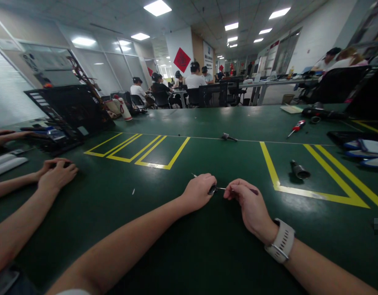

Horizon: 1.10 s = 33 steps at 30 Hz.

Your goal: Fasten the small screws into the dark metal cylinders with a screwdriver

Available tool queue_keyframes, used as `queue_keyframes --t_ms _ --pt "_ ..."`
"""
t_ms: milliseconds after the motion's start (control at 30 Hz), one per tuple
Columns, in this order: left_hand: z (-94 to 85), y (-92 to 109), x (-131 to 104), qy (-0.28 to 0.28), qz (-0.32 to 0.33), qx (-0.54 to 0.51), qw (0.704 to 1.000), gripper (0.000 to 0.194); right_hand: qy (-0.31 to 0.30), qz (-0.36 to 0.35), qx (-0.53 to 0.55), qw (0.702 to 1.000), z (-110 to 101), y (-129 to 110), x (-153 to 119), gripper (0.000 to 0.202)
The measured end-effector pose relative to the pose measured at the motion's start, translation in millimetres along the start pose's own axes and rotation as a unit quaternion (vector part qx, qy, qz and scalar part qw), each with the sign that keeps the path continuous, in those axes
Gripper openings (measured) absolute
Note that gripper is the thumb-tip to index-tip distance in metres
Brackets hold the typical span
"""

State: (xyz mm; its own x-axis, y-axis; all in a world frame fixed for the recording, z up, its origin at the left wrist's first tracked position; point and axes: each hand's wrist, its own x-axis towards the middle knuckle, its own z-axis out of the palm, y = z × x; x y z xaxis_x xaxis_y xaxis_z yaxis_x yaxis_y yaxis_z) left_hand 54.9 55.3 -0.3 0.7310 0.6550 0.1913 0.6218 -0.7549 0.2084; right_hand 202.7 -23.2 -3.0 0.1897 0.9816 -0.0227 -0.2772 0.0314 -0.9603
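My left hand (200,191) is closed around a dark metal part (212,189), whose round open end shows at the fingertips; a thin tip sticks out beyond the knuckles. Just to the right, my right hand (246,200) pinches a screwdriver (253,191) with a dark handle. Its thin shaft points left into the round opening of the part. Inside the yellow tape outline on the right lies a dark metal socket-like part (300,171). A smaller dark metal part (228,137) rests farther back near the middle.
A red-handled screwdriver (296,128) lies at the back right, near blue-and-white items (365,149). At left, another person's hands (58,174) rest on the green table (140,254). A black rack (69,110) stands behind them. A small white piece (133,191) lies left of centre.
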Motion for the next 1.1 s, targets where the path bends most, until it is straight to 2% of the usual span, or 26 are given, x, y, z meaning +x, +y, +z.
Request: queue_keyframes --t_ms 467,633,767,900,1000,1100 --pt "1.2 0.3 -2.0 0.003 -0.024 -0.03 0.999 0.008 -0.049 0.009 -0.046 0.998 -5.2 -3.0 -7.9 0.017" --pt "-0.5 0.0 -1.8 -0.01 -0.033 -0.047 0.998 0.009 -0.022 0.028 -0.022 0.999 -6.0 -2.0 -6.7 0.02" --pt "0.1 -3.2 -1.5 -0.008 -0.049 -0.081 0.995 0.009 0.022 0.01 -0.003 1.0 -5.5 -1.0 -5.8 0.019" --pt "1.5 -10.0 -2.7 0.035 -0.055 -0.134 0.989 0.003 0.076 -0.011 -0.029 0.997 -6.3 -1.6 -5.2 0.018" --pt "0.4 -12.3 -5.7 0.068 -0.038 -0.211 0.974 0.005 0.079 -0.008 -0.057 0.995 -8.0 -0.5 -4.6 0.017" --pt "-1.9 -9.8 -8.1 0.072 -0.01 -0.289 0.955 0.009 0.075 -0.009 -0.075 0.994 -9.7 2.1 -4.0 0.017"
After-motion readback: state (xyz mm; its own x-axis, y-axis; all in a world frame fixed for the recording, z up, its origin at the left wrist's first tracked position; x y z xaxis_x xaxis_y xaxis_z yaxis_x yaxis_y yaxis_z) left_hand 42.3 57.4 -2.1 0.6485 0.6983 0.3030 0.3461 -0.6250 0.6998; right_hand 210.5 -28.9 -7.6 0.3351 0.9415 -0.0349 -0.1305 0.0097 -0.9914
